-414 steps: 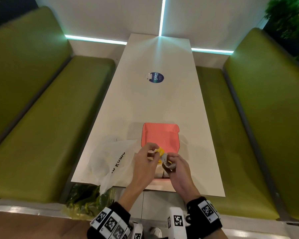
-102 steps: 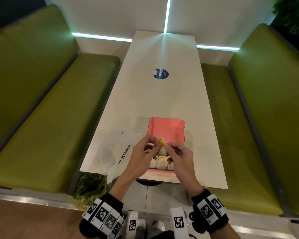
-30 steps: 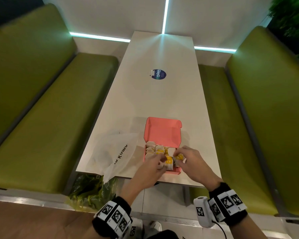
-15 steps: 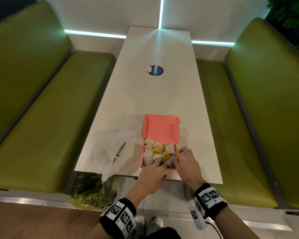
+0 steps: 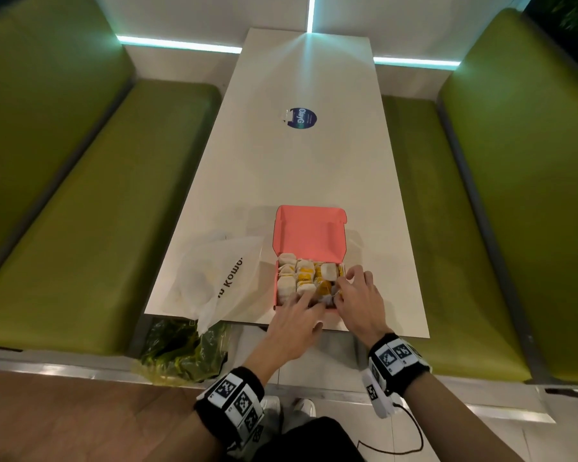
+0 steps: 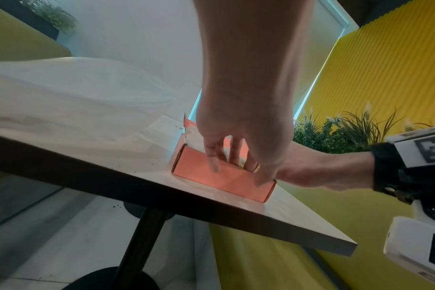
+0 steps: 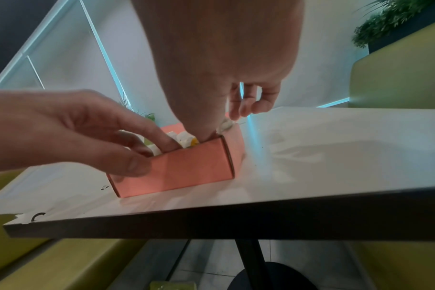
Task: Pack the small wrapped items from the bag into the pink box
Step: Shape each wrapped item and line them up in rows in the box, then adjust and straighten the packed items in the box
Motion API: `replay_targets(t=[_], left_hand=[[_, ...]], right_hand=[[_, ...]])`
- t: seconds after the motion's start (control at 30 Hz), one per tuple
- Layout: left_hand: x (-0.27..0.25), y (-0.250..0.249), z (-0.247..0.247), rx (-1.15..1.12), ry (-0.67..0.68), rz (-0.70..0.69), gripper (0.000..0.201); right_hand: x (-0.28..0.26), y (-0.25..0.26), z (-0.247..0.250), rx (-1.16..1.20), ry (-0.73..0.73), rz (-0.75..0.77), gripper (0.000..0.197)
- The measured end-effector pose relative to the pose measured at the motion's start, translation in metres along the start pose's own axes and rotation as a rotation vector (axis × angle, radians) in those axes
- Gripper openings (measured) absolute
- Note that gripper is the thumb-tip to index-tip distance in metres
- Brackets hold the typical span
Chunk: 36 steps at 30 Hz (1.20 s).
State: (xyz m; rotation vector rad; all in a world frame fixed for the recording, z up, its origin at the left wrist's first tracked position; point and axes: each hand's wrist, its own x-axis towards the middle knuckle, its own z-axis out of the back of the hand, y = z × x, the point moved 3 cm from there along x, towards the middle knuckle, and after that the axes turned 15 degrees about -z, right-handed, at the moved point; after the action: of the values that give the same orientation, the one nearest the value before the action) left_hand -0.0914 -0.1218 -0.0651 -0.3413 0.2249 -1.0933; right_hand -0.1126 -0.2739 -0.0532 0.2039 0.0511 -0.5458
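A: Far left first. What sits at nine o'clock of the box?

B: Translucent white plastic bag with dark lettering (image 5: 211,281), slumped on the long white table (image 5: 301,175), one corner drooping over the near edge. Pale lumps show through it; count not readable.

A: And the box itself?

B: Open pink cardboard box (image 5: 309,240), lid standing up at its twelve o'clock side. Tray packed with rows of small white-and-yellow wrapped items (image 5: 302,276), touching one another. The near right corner is hidden by fingers.

A: Left hand?

B: Left hand (image 5: 294,323) reaches in from six o'clock, fingers fairly straight and spread over the near wall, tips down among the items, thumb against the outside of the front wall. Nothing plainly pinched.

A: Right hand?

B: Right hand (image 5: 356,296) at the box's four o'clock corner, fingers curled down into the tray. Whether they grip a wrapped piece, cannot tell.

A: Anything further out?

B: Round dark blue sticker (image 5: 301,118) at twelve o'clock on the table, well apart.
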Motion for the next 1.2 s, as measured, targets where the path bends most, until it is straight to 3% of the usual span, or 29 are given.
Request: replay_targets(t=[0.17, 0.27, 0.33, 0.4, 0.47, 0.53, 0.6, 0.67, 0.8, 0.97, 1.1, 1.2], left_hand=[[0.001, -0.001, 0.003, 0.002, 0.025, 0.014, 0.031], [0.0, -0.004, 0.013, -0.028, -0.031, 0.006, 0.034], [-0.006, -0.004, 0.026, -0.055, -0.138, 0.003, 0.033], [-0.018, 0.001, 0.045, -0.056, -0.327, 0.028, 0.027], [-0.037, 0.019, 0.063, -0.001, -0.537, 0.147, 0.025], [-0.058, 0.046, 0.075, 0.041, -0.645, 0.355, 0.036], [-0.073, 0.072, 0.083, 0.036, -0.578, 0.56, 0.047], [-0.081, 0.09, 0.086, -0.011, -0.44, 0.666, 0.048], [-0.096, 0.105, 0.092, -0.085, -0.467, 0.628, 0.015], [-0.13, 0.123, 0.122, -0.178, -0.702, 0.661, 0.013], [-0.138, 0.127, 0.13, -0.196, -0.692, 0.664, 0.011], [-0.128, 0.122, 0.123, -0.247, -0.651, 0.627, 0.011]], right_hand=[[0.001, -0.002, 0.001, 0.046, 0.01, -0.011, 0.014], [-0.001, -0.004, 0.005, 0.101, 0.01, -0.01, 0.018], [-0.003, -0.006, 0.011, 0.155, -0.001, -0.021, 0.022], [-0.005, -0.004, 0.019, 0.211, -0.044, -0.032, 0.024], [-0.009, 0.008, 0.027, 0.283, -0.118, 0.024, 0.022], [-0.014, 0.036, 0.035, 0.359, -0.194, 0.16, 0.019], [-0.022, 0.076, 0.037, 0.383, -0.164, 0.316, 0.021], [-0.03, 0.123, 0.033, 0.351, -0.054, 0.475, 0.021], [-0.039, 0.196, 0.023, 0.191, 0.09, 0.69, 0.019], [-0.023, 0.215, 0.007, -0.158, 0.21, 0.595, 0.018], [-0.012, 0.218, 0.001, -0.241, 0.286, 0.487, 0.017], [-0.011, 0.228, -0.009, -0.203, 0.373, 0.478, 0.027]])
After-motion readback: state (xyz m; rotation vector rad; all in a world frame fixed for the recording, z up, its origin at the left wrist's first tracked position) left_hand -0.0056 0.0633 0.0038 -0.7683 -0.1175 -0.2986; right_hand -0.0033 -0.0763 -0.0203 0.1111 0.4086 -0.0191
